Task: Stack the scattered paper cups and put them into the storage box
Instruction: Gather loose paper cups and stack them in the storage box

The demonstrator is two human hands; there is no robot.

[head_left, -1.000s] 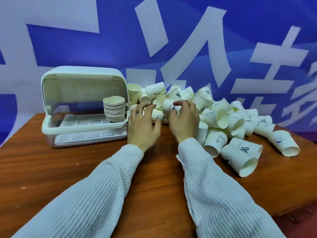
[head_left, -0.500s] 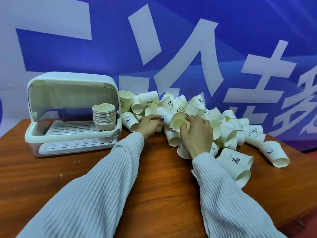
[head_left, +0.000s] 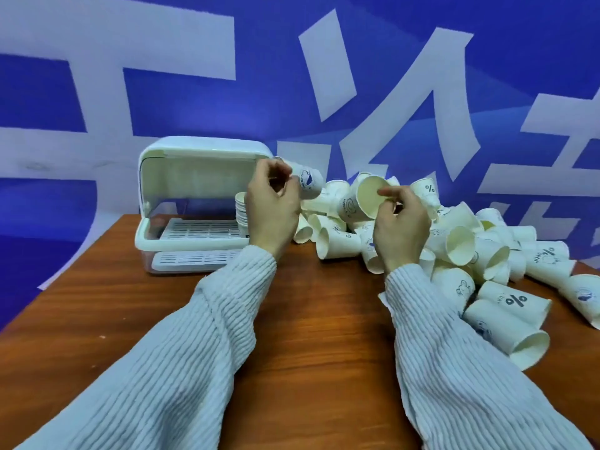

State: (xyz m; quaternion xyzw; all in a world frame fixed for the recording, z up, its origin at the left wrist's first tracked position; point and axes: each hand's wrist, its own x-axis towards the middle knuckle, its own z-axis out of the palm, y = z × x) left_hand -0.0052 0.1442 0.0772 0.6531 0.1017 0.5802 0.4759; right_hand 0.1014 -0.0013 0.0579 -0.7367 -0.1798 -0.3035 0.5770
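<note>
One cup point(head_left: 307, 181) in each grip

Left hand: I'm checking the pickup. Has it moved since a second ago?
Yes. The left hand rose from the table beside the pile, now holding a cup before the storage box.

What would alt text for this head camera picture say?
Each hand, left hand and right hand, holds one paper cup above a wooden table. A cup pile lies right; an open storage box with stacked cups stands left.
</note>
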